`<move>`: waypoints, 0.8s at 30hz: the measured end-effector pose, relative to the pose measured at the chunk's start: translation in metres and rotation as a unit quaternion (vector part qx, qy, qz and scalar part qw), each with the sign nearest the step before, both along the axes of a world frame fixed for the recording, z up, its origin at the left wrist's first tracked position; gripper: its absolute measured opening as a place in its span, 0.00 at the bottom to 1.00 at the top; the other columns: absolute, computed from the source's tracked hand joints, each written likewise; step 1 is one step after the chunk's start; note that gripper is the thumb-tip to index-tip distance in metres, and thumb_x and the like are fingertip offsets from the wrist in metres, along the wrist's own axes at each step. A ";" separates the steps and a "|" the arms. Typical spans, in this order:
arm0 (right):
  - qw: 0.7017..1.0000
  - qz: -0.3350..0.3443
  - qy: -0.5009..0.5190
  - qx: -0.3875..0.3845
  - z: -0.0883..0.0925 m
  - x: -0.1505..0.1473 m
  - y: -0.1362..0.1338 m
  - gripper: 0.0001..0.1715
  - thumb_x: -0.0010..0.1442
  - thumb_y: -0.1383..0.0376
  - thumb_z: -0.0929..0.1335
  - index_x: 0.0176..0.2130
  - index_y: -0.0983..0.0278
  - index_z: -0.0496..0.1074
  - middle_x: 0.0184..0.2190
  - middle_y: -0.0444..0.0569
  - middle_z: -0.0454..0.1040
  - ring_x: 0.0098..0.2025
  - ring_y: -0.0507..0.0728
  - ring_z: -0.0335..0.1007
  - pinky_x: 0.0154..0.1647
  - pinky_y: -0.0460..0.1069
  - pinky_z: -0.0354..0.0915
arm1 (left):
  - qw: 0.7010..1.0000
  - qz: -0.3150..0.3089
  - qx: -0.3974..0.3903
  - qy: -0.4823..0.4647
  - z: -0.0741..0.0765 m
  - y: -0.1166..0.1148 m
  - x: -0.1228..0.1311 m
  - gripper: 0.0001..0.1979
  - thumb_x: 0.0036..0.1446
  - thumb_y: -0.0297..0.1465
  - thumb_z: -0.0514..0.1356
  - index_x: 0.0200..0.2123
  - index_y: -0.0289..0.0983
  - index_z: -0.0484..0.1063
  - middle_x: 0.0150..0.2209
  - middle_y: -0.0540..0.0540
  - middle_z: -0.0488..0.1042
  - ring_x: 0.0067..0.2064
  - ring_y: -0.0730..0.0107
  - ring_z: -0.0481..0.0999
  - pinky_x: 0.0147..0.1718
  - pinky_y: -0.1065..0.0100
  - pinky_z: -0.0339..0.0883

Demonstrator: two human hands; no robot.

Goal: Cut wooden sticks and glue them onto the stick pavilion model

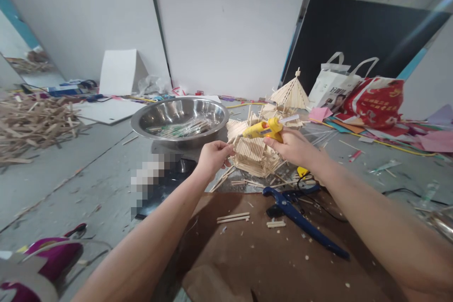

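Observation:
My right hand [288, 144] is closed round the handle of a yellow hot glue gun [262, 128], with a clear glue stick [289, 119] jutting from its back end. The gun's nozzle points left, close to the fingertips of my left hand [214, 156]. Those fingers are pinched on a small wooden stick [232, 143] at the left edge of a model built of thin wooden sticks [253, 153]; the fingertips partly hide it. Behind stands a pointed roof of the same sticks [292, 93]. Blue-handled cutters [307, 222] lie on a brown sheet [276, 264] in front of me.
A steel basin [141, 125] containing wrapped sticks stands left of the model. Loose sticks [233, 217] lie on the brown sheet. A wood pile [35, 127] is far left. Bags [375, 101] and coloured paper [435, 141] are at right. A black cable [329, 210] runs beneath my right forearm.

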State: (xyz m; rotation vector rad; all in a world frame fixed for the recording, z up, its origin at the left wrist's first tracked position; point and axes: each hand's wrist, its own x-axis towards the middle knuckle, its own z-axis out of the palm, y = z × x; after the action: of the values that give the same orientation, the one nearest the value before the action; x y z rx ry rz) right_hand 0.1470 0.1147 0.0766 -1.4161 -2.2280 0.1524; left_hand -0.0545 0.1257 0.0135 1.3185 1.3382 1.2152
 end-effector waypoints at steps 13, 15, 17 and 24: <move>1.000 -0.002 -0.010 0.011 -0.002 0.000 0.000 0.21 0.53 0.54 0.58 0.41 0.63 0.65 0.37 0.53 0.70 0.42 0.61 0.64 0.41 0.54 0.60 | 1.000 -0.003 -0.001 0.015 0.000 0.000 -0.001 0.09 0.44 0.33 0.57 0.22 0.32 0.67 0.25 0.44 0.73 0.12 0.82 0.63 0.10 0.77 0.53; 1.000 -0.003 -0.011 0.013 -0.002 0.000 -0.001 0.21 0.53 0.53 0.58 0.40 0.62 0.66 0.37 0.53 0.70 0.42 0.61 0.64 0.41 0.54 0.60 | 1.000 -0.005 0.000 0.017 0.000 0.001 -0.001 0.09 0.44 0.33 0.57 0.23 0.31 0.67 0.25 0.44 0.73 0.13 0.83 0.63 0.10 0.77 0.53; 1.000 -0.007 -0.012 0.015 -0.002 0.000 -0.001 0.21 0.52 0.53 0.58 0.40 0.62 0.66 0.38 0.53 0.70 0.42 0.61 0.64 0.41 0.54 0.61 | 1.000 -0.007 0.002 0.020 -0.001 0.001 -0.001 0.09 0.45 0.34 0.57 0.23 0.32 0.67 0.25 0.44 0.73 0.13 0.83 0.63 0.10 0.78 0.53; 1.000 -0.015 -0.006 0.012 0.000 0.001 -0.002 0.21 0.52 0.53 0.58 0.41 0.62 0.65 0.37 0.53 0.70 0.42 0.61 0.65 0.40 0.54 0.61 | 1.000 0.001 0.004 0.025 0.000 0.002 -0.002 0.09 0.45 0.33 0.56 0.22 0.32 0.67 0.25 0.45 0.72 0.12 0.83 0.63 0.09 0.78 0.53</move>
State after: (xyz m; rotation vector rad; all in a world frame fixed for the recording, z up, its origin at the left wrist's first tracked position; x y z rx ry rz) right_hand 0.1480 0.1124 0.0765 -1.4403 -2.2091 0.1058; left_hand -0.0561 0.1276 0.0131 1.3610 1.3719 1.1963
